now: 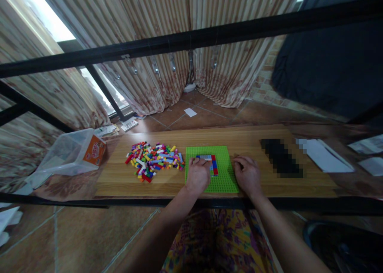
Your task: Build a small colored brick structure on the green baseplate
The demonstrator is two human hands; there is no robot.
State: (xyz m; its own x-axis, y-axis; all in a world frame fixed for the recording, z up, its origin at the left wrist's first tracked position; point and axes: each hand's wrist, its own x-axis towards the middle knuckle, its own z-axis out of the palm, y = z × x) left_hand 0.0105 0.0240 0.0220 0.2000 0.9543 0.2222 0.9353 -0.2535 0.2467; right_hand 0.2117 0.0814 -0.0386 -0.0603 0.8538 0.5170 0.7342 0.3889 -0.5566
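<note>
A green studded baseplate (223, 182) lies on the low wooden table in front of me. Red, blue and pale toy bricks (214, 165) are fixed on it in a blocky outline, partly covered by my left hand (198, 173). That hand is closed over the left part of the bricks, its fingertips bent down; anything in them is hidden. Beside the plate's right edge rests my right hand (247, 174), fingers curled in towards the thumb. I cannot make out whether it pinches something small. Left of the plate spreads a pile of loose multicoloured toy bricks (157, 158).
A clear plastic bin (70, 151) with an orange label stands off the table's left end. On the right of the table (176, 187) lies a dark pixelated object (281, 158), with white papers (329, 156) beyond it. A black metal bar (191, 38) crosses ahead.
</note>
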